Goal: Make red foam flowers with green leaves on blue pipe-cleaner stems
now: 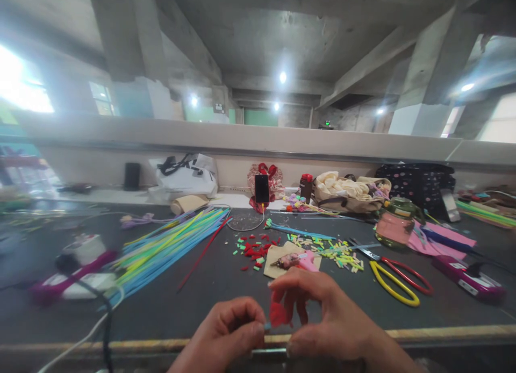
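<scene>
Cream cloth [341, 185] fills the tan bag [365, 205] beyond the right hand [322, 314].

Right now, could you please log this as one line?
left hand: pinching blue stem | right hand: beside red piece | glue gun: on beige pad

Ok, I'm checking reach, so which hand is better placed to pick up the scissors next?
Probably the right hand: the scissors lie on its side and closer to it. The left hand is farther off and seems to pinch something blue.
</scene>
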{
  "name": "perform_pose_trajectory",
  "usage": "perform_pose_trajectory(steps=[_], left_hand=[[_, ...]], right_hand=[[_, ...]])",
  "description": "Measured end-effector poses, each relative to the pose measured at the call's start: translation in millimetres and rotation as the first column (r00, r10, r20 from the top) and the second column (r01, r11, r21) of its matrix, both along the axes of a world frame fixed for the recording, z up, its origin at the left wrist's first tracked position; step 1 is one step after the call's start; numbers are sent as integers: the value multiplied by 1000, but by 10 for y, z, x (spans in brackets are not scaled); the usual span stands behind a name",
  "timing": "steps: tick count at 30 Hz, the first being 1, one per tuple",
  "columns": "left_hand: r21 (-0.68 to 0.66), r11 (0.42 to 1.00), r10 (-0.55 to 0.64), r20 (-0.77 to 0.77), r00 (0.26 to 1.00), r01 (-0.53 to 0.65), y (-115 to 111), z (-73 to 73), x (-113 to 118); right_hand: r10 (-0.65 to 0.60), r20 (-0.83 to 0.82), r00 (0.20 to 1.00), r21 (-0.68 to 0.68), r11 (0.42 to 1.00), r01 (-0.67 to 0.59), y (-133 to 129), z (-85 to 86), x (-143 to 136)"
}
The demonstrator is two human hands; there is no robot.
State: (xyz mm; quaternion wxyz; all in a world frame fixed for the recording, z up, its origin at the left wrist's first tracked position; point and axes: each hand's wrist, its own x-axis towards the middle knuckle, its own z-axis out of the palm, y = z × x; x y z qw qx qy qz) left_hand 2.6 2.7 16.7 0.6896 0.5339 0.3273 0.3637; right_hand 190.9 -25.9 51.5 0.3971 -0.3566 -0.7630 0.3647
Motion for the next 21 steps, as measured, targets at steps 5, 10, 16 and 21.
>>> perform_pose_trajectory(steps=[5,10,16,21], left_hand=[[-68,996,-48,74,996,53,-7,-68,22],[-87,995,-45,50,998,49,-15,-78,18],[-107,993,-37,59,998,43,-23,-71,46],[-88,996,-6,36,999,9,-29,-86,61]], right_hand=[[-39,36,999,31,999,37,-7,26,-94],[-51,-1,999,85,995,51,18,-1,-159],[-52,-34,998,101,993,55,26,-34,-158],[-57,-64,996,107,992,64,31,-46,-169]])
